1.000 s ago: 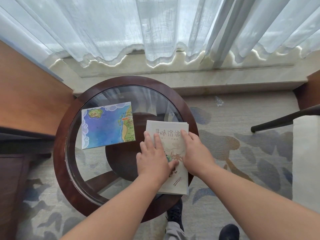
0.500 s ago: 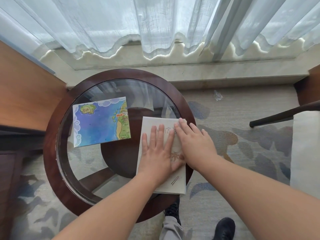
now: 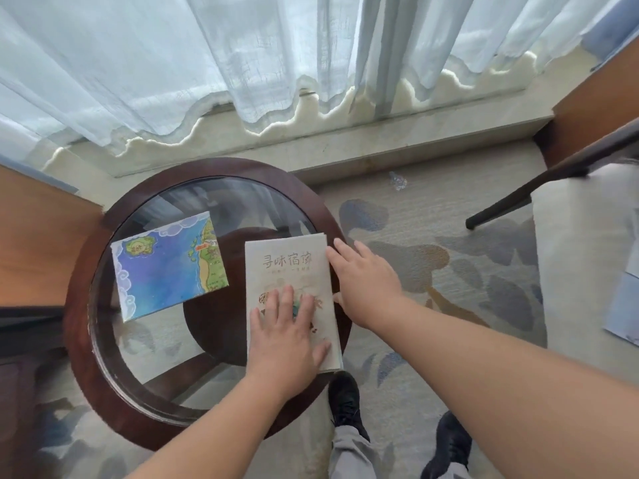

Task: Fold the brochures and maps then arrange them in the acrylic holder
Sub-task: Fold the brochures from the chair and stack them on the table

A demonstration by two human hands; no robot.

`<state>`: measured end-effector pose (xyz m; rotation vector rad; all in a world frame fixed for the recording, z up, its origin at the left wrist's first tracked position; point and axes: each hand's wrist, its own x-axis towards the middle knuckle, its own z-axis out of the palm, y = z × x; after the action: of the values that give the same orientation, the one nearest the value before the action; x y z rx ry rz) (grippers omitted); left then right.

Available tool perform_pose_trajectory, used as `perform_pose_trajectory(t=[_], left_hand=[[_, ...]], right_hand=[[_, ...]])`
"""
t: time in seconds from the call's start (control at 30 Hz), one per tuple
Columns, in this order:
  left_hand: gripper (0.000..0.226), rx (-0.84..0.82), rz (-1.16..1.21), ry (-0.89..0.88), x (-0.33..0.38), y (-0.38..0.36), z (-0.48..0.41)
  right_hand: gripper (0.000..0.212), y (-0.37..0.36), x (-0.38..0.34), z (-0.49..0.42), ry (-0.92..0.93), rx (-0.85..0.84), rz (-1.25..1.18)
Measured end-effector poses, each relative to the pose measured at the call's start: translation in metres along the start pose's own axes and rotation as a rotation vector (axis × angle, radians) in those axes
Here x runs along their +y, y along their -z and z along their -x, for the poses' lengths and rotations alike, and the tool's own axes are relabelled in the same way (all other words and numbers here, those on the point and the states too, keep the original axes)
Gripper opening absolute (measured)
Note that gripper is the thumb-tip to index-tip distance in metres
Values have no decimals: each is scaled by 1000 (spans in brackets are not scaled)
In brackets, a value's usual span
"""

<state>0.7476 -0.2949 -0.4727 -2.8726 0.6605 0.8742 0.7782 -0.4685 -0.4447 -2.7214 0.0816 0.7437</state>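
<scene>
Left hand (image 3: 287,335) presses flat on the folded brochure (image 3: 287,261) at the tabletop's (image 3: 86,305) right rim, right hand (image 3: 363,281) open against its edge; uneven pressure could skid it off.

Our left hand (image 3: 285,337) lies flat on the lower half of the brochure (image 3: 287,267) and hides most of its drawing. The fine line under its title is too small to read, and so are the labels on the map (image 3: 169,267). The picture's right edge cuts off a pale blue sheet (image 3: 626,305) on the chair (image 3: 581,271). We cannot tell what the small clear scrap (image 3: 397,180) on the carpet is.
</scene>
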Motion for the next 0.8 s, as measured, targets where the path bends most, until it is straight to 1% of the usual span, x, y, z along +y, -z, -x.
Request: perform_pose_trajectory(t=[0.07,0.13,0.23,0.33,0.47,0.63,0.8], left_hand=[[67,-19,35,-3,7,25,-5],[65,-18,37,-43,25,48,-12],[63,52,82,-143,77,78,-21],[61,95,111,-296,154,100,-21],[59,88,115,-489,275,112,-4],[59,41,67,-625,414,103,35],[59,-39,-43,-701,527,80,75]], right_hand=[[76,9,17,24,-39,40,-69],[72,24,42,54,-97,92,-139],[64,43,94,106,-244,168,-267],[62,51,154,169,-414,208,-344],[62,48,227,250,-594,274,-426],[57,35,309,344,-678,352,-525],[55,13,384,445,-793,407,-591]])
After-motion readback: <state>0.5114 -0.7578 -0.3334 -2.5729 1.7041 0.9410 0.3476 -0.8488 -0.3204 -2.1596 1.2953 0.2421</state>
